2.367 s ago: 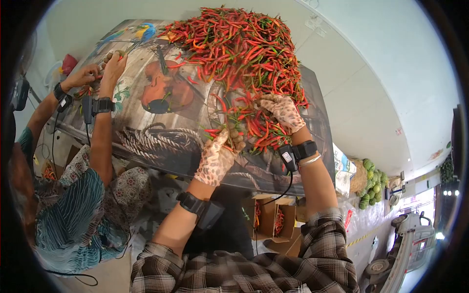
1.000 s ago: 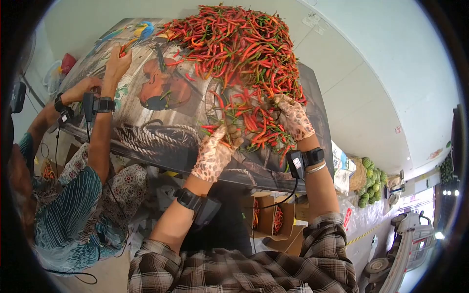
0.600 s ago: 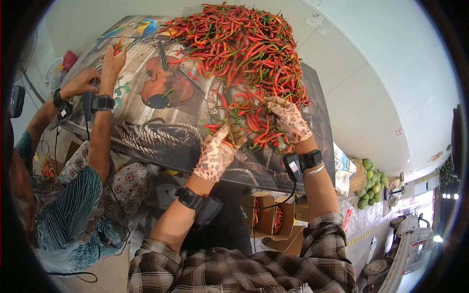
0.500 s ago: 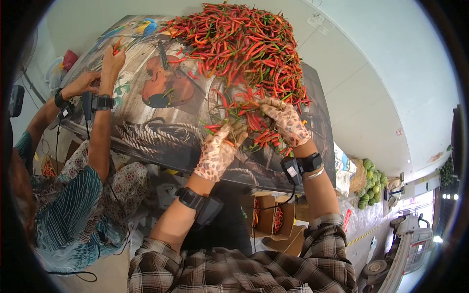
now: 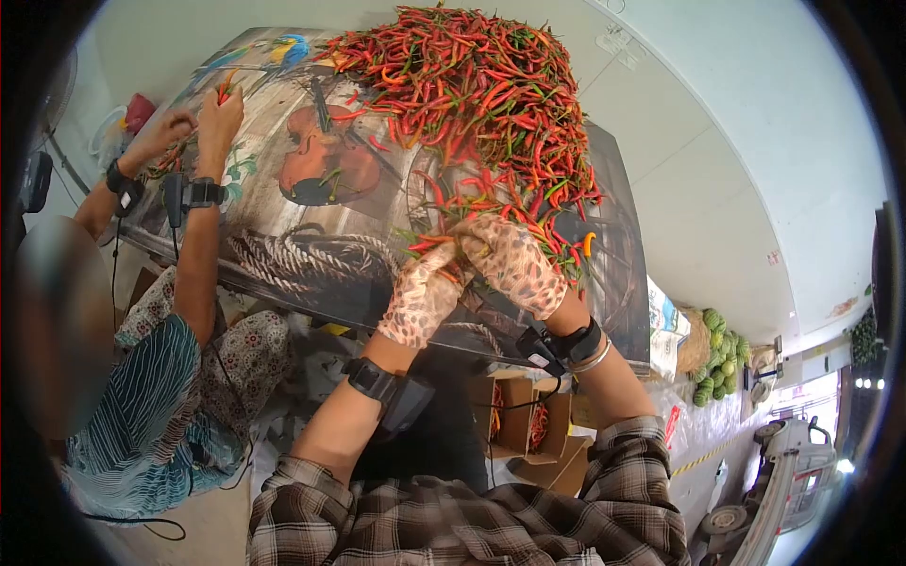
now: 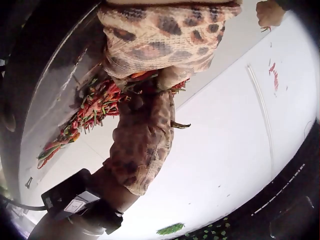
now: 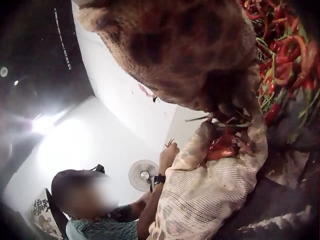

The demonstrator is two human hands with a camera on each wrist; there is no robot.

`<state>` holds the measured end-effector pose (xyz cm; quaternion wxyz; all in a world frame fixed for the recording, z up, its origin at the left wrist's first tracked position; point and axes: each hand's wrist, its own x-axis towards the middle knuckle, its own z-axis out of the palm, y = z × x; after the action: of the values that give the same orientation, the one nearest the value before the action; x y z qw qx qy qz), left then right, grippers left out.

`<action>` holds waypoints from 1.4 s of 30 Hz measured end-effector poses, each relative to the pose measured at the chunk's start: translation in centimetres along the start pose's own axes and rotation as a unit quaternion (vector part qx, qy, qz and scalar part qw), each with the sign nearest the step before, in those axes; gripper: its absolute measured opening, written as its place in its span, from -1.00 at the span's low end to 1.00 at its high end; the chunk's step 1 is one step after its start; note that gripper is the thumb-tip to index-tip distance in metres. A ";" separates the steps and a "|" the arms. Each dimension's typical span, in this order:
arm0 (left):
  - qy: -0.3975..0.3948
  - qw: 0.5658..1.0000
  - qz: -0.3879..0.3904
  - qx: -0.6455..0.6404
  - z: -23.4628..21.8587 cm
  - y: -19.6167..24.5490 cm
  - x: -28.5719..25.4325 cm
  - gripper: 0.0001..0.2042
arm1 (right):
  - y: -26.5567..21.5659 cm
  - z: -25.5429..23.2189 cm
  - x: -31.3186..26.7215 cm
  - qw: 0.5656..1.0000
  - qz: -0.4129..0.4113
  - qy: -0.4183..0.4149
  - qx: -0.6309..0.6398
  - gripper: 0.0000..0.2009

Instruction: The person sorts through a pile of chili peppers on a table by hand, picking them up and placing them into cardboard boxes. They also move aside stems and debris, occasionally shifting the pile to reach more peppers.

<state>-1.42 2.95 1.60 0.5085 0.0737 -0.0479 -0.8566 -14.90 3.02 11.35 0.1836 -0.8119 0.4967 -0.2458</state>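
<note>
Both hands wear tan spotted gloves and meet over the near side of the table. My left hand (image 5: 418,300) grips a few red chilies (image 7: 222,147), whose red bodies and thin green stems show between its thumb and fingers in the right wrist view. My right hand (image 5: 517,267) reaches across, its curled fingers pinching chili stems (image 7: 236,124) right at the left hand's fingertips. In the left wrist view a dark stem (image 6: 181,125) juts past the right hand. Loose chilies (image 5: 510,203) lie just beyond both hands, partly covered by the right one.
A large heap of red chilies (image 5: 472,85) covers the table's far side. The printed tabletop (image 5: 255,189) shows a violin and rope. At left another person (image 5: 156,406) works with chilies. Cardboard boxes (image 5: 514,415) holding chilies stand below the table edge.
My right hand has moved from the small loose chilies leftward to meet the left hand, which stays nearly in place. An orange chili now shows at the right of the loose ones.
</note>
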 end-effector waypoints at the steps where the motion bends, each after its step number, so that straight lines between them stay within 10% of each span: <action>1: 0.000 1.000 -0.001 0.000 0.2 0.0 0.0 -0.76 | 0.3 0.2 -0.2 1.000 -0.029 -0.007 -0.004 -0.78; 7: -0.018 0.995 -0.035 -0.090 -0.6 0.0 0.6 -0.69 | -1.3 -0.2 -0.9 0.998 -0.039 0.022 0.046 -0.76; 20: -0.008 0.993 -0.050 -0.111 -0.3 0.5 0.0 -0.78 | 0.8 -5.6 -1.5 0.958 0.203 0.129 0.155 -0.77; 24: -0.013 0.992 -0.055 -0.117 -0.4 0.5 0.2 -0.80 | 4.7 -4.6 -1.7 0.996 0.057 0.026 -0.064 -0.77; 26: 0.004 0.993 -0.048 -0.109 -0.2 0.5 0.0 -0.81 | 5.7 -2.9 -1.8 0.995 0.087 0.043 0.024 -0.78; 28: 0.022 0.994 -0.042 -0.101 -0.1 0.5 0.0 -0.82 | 4.6 -2.2 -1.2 0.973 0.090 -0.059 -0.203 -0.66; 32: 0.006 0.997 -0.031 -0.069 -0.1 0.5 -0.1 -0.78 | 4.1 -1.2 -1.4 0.955 0.115 -0.045 -0.271 -0.60; 42: 0.025 0.997 -0.029 -0.071 -0.2 0.4 0.1 -0.79 | 3.6 -1.8 -1.2 0.976 0.138 -0.067 -0.156 -0.66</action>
<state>-1.07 2.71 1.48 0.4882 0.0600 0.0275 -0.8703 -18.96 2.46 10.58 0.1197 -0.7689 0.6226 -0.0825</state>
